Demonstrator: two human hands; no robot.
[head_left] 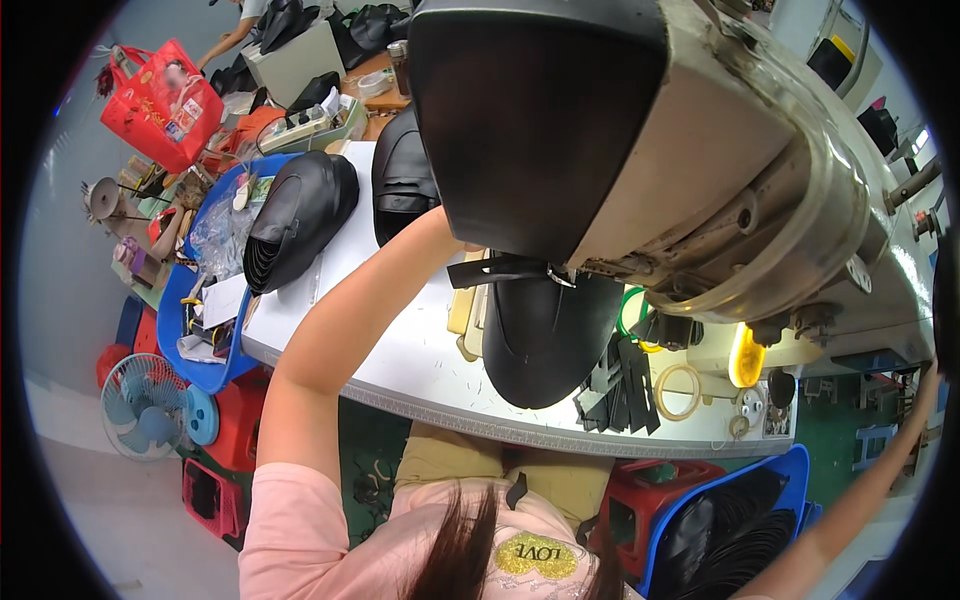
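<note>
A black leather shoe upper piece (pixel 545 345) lies flat under the sewing machine head (pixel 540 120), its rounded end toward me. A strip-like black piece (pixel 500 270) crosses its far end beside the needle area. My left arm bends over the white table, and my left hand (pixel 455 230) goes behind the machine head, which hides its fingers. What it touches there cannot be seen. On the far right my right forearm (pixel 860 500) stretches up toward the machine's end. The dark picture rim hides that hand's fingers.
Stacked black uppers (pixel 303 215) stand on the table's left, with another stack (pixel 403 175) beyond. Black strips (pixel 630 385) and a tape roll (pixel 678 392) lie right of the work. Blue bins (pixel 205 370) flank the table. A lit yellow lamp (pixel 746 355) shines under the machine arm.
</note>
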